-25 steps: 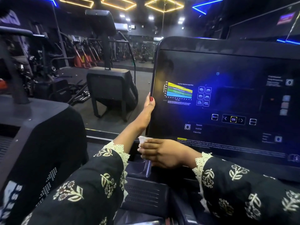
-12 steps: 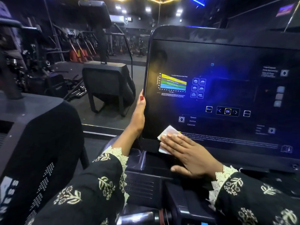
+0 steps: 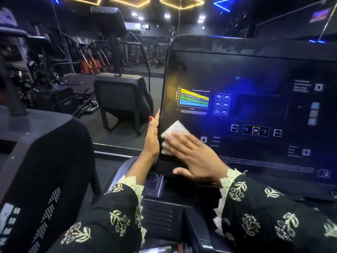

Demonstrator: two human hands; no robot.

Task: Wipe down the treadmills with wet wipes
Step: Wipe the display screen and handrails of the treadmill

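The treadmill's big dark console screen [image 3: 255,110] fills the right half of the view, lit with a coloured chart and buttons. A white wet wipe [image 3: 174,131] lies flat on its lower left corner. My right hand [image 3: 195,157] presses the wipe against the glass with straight, spread fingers; it looks blurred. My left hand [image 3: 154,137] holds the screen's left edge, thumb along the front of the rim, its fingers hidden behind the console.
A second treadmill's black housing [image 3: 36,161] stands close at the left. Beyond it are another black machine [image 3: 124,99] and racks of gym gear. Below the screen sits the console tray [image 3: 155,181] with a vent panel.
My right hand has gone from gripping the wipe below the screen to pressing it flat on the glass, sliding up the lower left corner. My left hand stays on the edge.
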